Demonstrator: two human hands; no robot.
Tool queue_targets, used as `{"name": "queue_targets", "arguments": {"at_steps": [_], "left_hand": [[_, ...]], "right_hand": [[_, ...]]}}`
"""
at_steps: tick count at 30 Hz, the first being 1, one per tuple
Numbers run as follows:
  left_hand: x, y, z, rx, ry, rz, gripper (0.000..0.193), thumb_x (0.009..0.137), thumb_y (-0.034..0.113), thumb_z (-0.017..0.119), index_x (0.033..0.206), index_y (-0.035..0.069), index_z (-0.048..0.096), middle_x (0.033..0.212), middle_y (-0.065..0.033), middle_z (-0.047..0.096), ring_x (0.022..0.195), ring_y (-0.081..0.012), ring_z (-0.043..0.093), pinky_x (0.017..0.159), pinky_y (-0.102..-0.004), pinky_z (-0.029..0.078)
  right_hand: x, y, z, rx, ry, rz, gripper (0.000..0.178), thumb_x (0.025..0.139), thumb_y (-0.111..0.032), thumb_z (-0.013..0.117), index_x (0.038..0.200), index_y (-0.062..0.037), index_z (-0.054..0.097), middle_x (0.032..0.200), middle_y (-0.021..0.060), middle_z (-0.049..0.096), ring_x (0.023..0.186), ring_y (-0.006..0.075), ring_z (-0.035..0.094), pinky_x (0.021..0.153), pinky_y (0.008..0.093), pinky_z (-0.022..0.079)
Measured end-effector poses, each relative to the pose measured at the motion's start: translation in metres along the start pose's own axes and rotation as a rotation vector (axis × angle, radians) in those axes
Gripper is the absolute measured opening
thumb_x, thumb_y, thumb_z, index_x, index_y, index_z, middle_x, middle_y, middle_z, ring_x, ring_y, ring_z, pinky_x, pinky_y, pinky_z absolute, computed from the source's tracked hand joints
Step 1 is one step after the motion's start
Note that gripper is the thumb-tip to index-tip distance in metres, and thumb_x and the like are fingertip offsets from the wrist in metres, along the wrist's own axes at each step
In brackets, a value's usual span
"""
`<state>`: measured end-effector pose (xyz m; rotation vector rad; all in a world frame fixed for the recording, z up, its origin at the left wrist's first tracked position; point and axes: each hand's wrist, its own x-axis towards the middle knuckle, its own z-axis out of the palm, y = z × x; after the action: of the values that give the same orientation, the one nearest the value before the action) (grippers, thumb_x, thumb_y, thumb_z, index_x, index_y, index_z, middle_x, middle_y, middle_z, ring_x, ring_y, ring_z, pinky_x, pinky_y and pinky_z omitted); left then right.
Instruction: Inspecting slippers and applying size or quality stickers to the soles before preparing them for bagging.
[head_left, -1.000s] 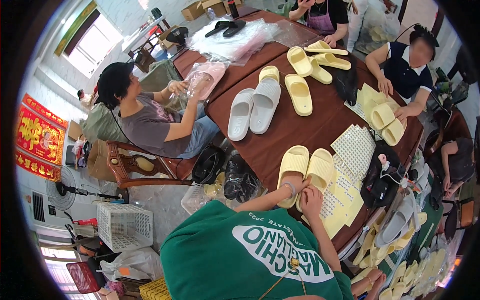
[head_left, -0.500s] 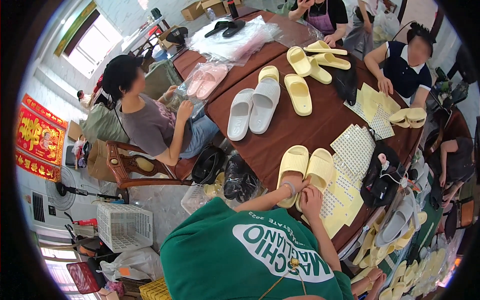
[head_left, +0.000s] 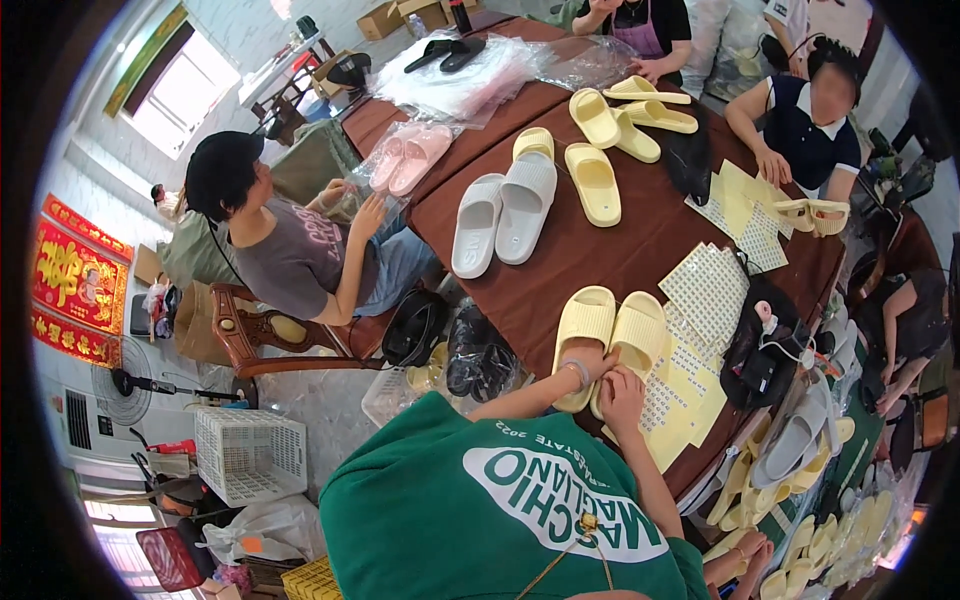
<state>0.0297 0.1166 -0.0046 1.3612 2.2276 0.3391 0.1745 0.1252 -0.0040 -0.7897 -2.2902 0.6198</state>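
Observation:
A pair of pale yellow slide slippers lies side by side at the near edge of the table, toes pointing away from me. My left hand reaches across the heel part of the left slipper, its fingers closed at the inner edge of the right slipper. Close beside it, my right hand rests over the right slipper's heel with curled fingers. The fingertips of both hands meet between the slippers; anything small pinched there is hidden. Sticker sheets in yellow and white lie just right of my hands.
Grey slippers and more yellow slippers stand farther back on the brown tablecloth. A black bag sits right of the sheets. Co-workers sit left and far right. Pink slippers in plastic lie at the far left.
My hands stay at the yellow slippers with barely any movement. The co-worker at left has turned the head; the far-right co-worker's yellow slippers have shifted slightly nearer the sheets.

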Motion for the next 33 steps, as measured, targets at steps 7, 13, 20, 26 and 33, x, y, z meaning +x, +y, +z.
{"name": "queue_targets", "arguments": {"at_steps": [7, 13, 20, 26, 33], "left_hand": [[-0.003, 0.007, -0.014, 0.015, -0.099, -0.045, 0.074, 0.09, 0.059, 0.026, 0.078, 0.0, 0.07, 0.074, -0.0201, 0.066, 0.068, -0.0335, 0.066, 0.065, -0.0415, 0.052], [-0.008, 0.011, -0.02, 0.04, -0.054, -0.018, 0.074, 0.09, 0.058, 0.026, 0.082, -0.001, 0.069, 0.079, -0.0215, 0.066, 0.073, -0.0342, 0.066, 0.069, -0.0417, 0.052], [-0.001, 0.003, -0.003, -0.015, -0.107, -0.052, 0.074, 0.089, 0.059, 0.027, 0.08, -0.001, 0.068, 0.077, -0.0221, 0.065, 0.071, -0.0351, 0.065, 0.066, -0.0426, 0.05], [0.003, -0.001, 0.005, 0.124, -0.029, -0.047, 0.074, 0.089, 0.06, 0.028, 0.074, 0.0, 0.069, 0.07, -0.0184, 0.065, 0.063, -0.0338, 0.064, 0.061, -0.0435, 0.05], [0.006, 0.005, 0.003, 0.15, -0.012, -0.01, 0.076, 0.089, 0.059, 0.026, 0.076, -0.003, 0.068, 0.073, -0.0208, 0.065, 0.067, -0.0357, 0.064, 0.065, -0.0433, 0.05]], "right_hand": [[0.0, 0.001, 0.0, -0.006, -0.009, 0.004, 0.015, 0.079, -0.012, 0.061, 0.092, -0.0078, 0.057, 0.1, 0.009, 0.057, 0.096, 0.0284, 0.054, 0.085, 0.0391, 0.039], [0.0, -0.003, -0.004, -0.009, -0.004, 0.009, 0.014, 0.079, -0.012, 0.06, 0.093, -0.0091, 0.059, 0.102, 0.0075, 0.057, 0.095, 0.0267, 0.055, 0.085, 0.0385, 0.04], [-0.012, -0.006, -0.029, -0.187, -0.247, -0.042, 0.028, 0.081, -0.017, 0.06, 0.109, -0.0114, 0.058, 0.117, 0.0064, 0.055, 0.108, 0.0264, 0.052, 0.098, 0.0436, 0.034], [-0.032, -0.008, -0.057, -0.347, -0.479, -0.148, 0.048, 0.08, -0.023, 0.062, 0.125, -0.014, 0.051, 0.134, 0.0042, 0.047, 0.124, 0.0212, 0.043, 0.106, 0.0494, 0.026], [-0.047, 0.002, -0.058, -0.252, -0.479, -0.17, 0.034, 0.079, -0.016, 0.058, 0.112, -0.011, 0.059, 0.127, 0.0039, 0.052, 0.121, 0.0173, 0.046, 0.106, 0.0457, 0.026]]}}
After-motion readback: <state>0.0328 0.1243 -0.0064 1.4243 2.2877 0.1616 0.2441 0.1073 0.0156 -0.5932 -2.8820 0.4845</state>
